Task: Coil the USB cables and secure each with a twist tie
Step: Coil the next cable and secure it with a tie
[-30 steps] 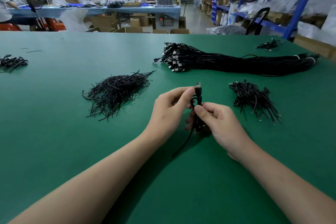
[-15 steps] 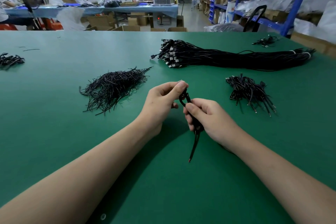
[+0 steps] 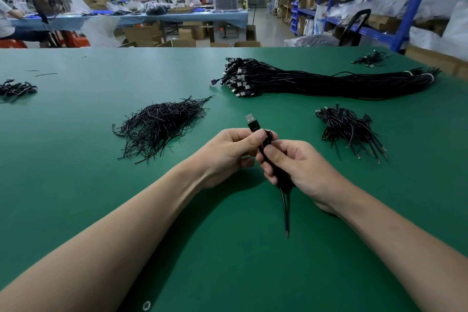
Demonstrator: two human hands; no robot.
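A black USB cable (image 3: 253, 123) is held above the green table (image 3: 76, 185) between both hands, its silver plug sticking up and away from me. My left hand (image 3: 228, 149) pinches it just below the plug. My right hand (image 3: 296, 164) is closed around the folded bundle of the cable. The loose tail hangs from under my right hand down to the table, ending in a red tip. A heap of black twist ties (image 3: 162, 124) lies to the left of my hands.
A long bundle of uncoiled black USB cables (image 3: 316, 81) lies across the far right. A small pile of tied cables (image 3: 349, 129) sits right of my hands. More small cable piles lie at the far left (image 3: 15, 88) and far right corner (image 3: 372, 59).
The USB plug has come up above my left fingers and now points away. The hanging tail is still below my right hand. My hands stay close together.
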